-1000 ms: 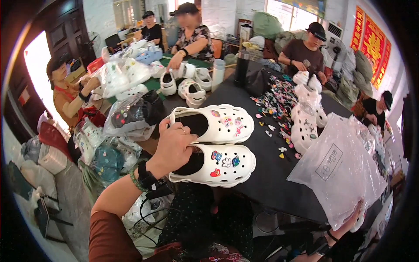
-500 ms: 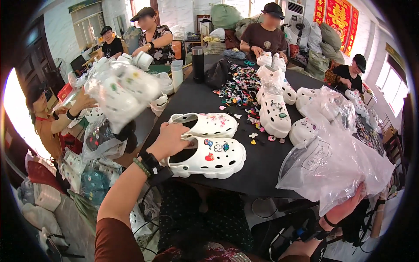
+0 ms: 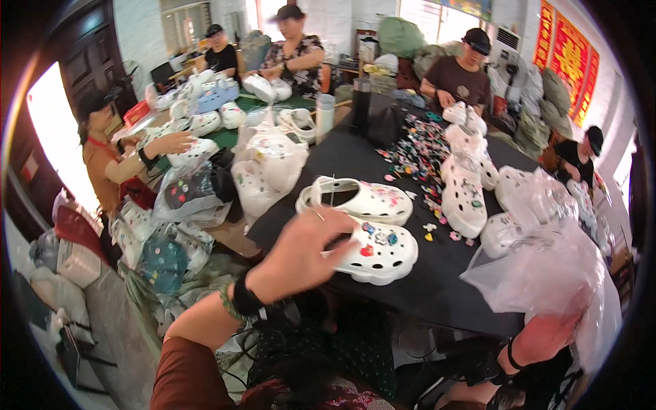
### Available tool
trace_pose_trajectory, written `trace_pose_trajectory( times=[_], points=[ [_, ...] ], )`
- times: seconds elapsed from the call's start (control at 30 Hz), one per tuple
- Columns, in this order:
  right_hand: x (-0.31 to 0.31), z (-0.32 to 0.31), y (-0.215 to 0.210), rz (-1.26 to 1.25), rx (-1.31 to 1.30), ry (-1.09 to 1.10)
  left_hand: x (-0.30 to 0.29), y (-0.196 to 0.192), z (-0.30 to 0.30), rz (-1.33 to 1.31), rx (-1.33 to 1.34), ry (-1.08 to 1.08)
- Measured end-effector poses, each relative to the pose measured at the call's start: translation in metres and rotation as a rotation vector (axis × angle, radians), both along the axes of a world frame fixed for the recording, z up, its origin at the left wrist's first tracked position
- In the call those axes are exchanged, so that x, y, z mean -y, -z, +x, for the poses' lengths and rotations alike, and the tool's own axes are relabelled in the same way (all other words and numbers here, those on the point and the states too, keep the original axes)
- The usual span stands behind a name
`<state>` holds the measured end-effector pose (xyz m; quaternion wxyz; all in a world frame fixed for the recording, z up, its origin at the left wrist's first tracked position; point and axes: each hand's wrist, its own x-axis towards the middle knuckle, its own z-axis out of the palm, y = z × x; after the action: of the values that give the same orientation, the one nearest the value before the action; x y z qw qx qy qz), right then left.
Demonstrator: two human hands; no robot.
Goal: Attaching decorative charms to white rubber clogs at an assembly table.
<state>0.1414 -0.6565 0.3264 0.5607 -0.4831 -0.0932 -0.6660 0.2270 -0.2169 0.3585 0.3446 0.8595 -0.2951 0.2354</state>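
Observation:
Two white clogs with colourful charms lie side by side at the near edge of the black table, the nearer clog [image 3: 383, 254] in front of the farther clog [image 3: 376, 201]. My left hand [image 3: 301, 249] is over the nearer clog's heel, slightly blurred, thumb and fingers apart, with no clog held. A thin pale line shows by its fingertips; I cannot tell what it is. At the right, my right hand [image 3: 552, 336] grips a clear plastic bag [image 3: 529, 277], whose film covers the fingers. The bag hangs loosely over the table's right edge.
Loose charms [image 3: 425, 154] are heaped mid-table, beside a row of white clogs [image 3: 463, 195]. More wrapped clogs [image 3: 536, 195] lie at the right. A bag of clogs [image 3: 268, 164] sits left of a black bottle [image 3: 360, 108]. Several co-workers handle clogs around the tables.
My left hand has let go of the clogs and lifted off. The bag of clogs that was blurred in the air at the left now rests down. My view has turned left.

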Motion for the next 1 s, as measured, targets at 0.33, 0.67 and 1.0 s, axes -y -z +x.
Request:
trace_pose_trajectory(
  times=[0.33,0.67,1.0],
  points=[
    [-0.156,0.037,-0.036,-0.158,-0.061,-0.767,0.019,0.018,-0.069,-0.902,-0.894,0.875],
    [-0.221,0.035,-0.008,-0.889,-0.629,-1.069,-0.009,0.028,-0.088,-0.846,-0.697,0.461],
    [-0.243,0.029,-0.015,-0.930,-0.918,-0.751,-0.034,0.051,-0.081,-0.435,-0.465,0.419]
  ],
)
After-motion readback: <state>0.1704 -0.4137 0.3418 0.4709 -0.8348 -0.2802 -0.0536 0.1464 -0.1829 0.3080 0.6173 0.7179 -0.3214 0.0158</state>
